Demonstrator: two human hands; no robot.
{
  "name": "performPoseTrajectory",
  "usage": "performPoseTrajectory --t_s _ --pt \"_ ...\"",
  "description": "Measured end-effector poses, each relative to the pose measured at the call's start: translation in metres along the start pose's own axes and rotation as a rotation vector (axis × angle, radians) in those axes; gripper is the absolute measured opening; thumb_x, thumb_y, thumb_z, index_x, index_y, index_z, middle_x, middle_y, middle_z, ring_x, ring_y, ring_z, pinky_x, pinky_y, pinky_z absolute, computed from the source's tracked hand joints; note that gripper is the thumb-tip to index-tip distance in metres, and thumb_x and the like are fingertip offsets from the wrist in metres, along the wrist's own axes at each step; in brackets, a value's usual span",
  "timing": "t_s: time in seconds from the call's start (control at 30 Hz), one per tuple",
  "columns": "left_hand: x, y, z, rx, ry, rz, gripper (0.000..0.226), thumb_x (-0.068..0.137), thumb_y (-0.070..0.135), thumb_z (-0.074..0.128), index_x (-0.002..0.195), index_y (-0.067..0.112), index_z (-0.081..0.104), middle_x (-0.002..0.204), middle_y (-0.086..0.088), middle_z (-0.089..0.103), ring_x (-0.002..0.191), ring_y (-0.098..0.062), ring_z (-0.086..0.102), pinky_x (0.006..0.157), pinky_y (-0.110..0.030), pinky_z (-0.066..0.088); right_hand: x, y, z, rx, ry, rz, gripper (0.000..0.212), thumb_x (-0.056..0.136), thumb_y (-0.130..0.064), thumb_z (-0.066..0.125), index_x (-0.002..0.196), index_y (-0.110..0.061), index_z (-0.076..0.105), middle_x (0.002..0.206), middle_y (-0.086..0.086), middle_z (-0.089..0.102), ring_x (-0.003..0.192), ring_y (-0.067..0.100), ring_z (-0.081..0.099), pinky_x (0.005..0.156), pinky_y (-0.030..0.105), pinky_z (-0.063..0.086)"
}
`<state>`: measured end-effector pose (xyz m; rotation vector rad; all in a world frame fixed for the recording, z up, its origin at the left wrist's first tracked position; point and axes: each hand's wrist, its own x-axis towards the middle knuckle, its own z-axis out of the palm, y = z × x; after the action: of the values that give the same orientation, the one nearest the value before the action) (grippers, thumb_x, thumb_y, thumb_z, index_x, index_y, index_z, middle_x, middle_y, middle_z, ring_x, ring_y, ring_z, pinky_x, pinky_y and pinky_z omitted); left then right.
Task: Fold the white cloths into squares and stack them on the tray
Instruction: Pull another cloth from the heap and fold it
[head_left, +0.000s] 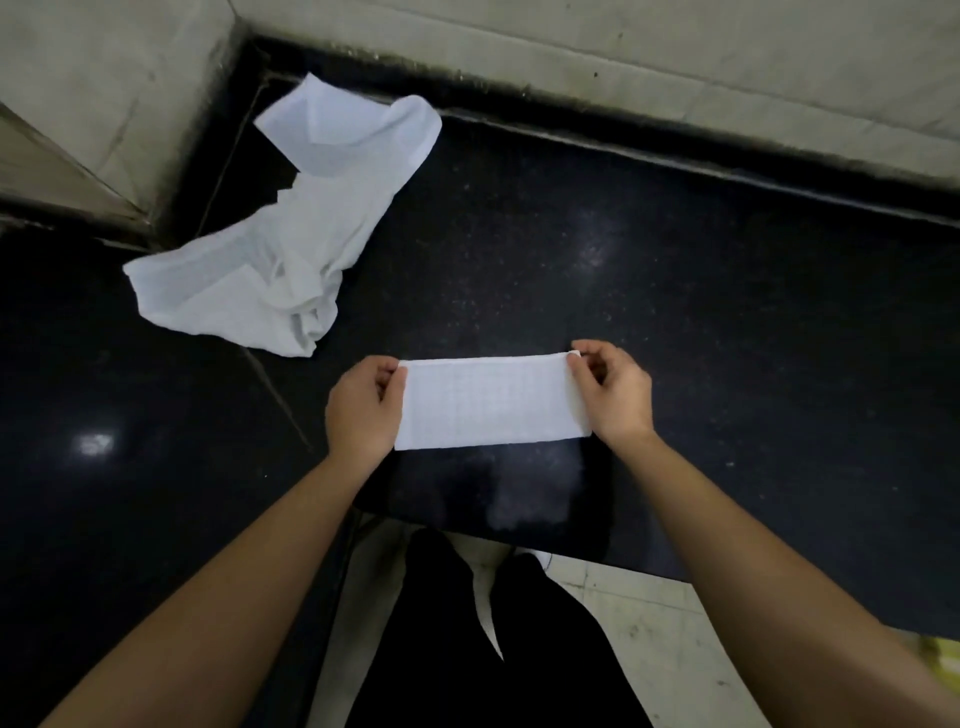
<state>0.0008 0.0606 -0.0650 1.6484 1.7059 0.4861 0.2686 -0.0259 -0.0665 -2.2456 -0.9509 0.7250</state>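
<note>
Both my hands hold a folded white cloth (491, 402) stretched flat over the near part of a black stone counter (675, 291): my left hand (363, 408) pinches its left end, my right hand (613, 392) pinches its far right corner. Far left, unfolded white cloths (291, 239) lie crumpled in a heap near the tiled wall (623, 36).

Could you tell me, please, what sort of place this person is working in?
Likely an indoor kitchen or utility counter: a polished black stone worktop runs into a corner of pale tiled walls, with a light tiled floor below its edge.
</note>
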Motion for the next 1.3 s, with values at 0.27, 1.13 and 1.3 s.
performPoseTrajectory --t_s 0.27,1.13,1.3 --pt "-0.003 -0.027 0.027 0.214 0.216 0.254 0.015 0.099 0.022 0.056 0.102 0.011 0.066 0.077 0.001 0.053 0.076 -0.017 0.048 0.063 -0.028 0.034 -0.01 0.015 0.024 -0.123 0.134 -0.118 0.035 0.104 -0.037 0.052 0.133 -0.022 0.063 0.104 -0.013 0.05 0.092 0.005 0.055 0.088 0.021 0.044" --pt "0.0 -0.028 0.039 0.472 0.323 0.348 0.025 0.097 0.015 0.058 0.117 0.014 0.071 0.08 -0.008 0.055 0.072 -0.025 0.048 0.052 -0.029 0.033 -0.005 -0.028 0.062 0.457 0.358 -0.025 0.039 0.107 -0.021 0.038 0.132 -0.001 0.062 0.127 0.013 0.065 0.113 0.014 0.065 0.091 0.041 0.059" --pt "0.0 -0.029 0.039 0.479 0.335 0.358 0.025 0.097 0.013 0.058 0.117 0.013 0.071 0.08 -0.009 0.054 0.072 -0.026 0.048 0.051 -0.029 0.032 -0.004 -0.003 0.007 0.119 0.299 -0.007 0.032 0.106 -0.023 0.045 0.13 -0.013 0.065 0.124 -0.002 0.061 0.106 0.0 0.057 0.098 0.018 0.048"
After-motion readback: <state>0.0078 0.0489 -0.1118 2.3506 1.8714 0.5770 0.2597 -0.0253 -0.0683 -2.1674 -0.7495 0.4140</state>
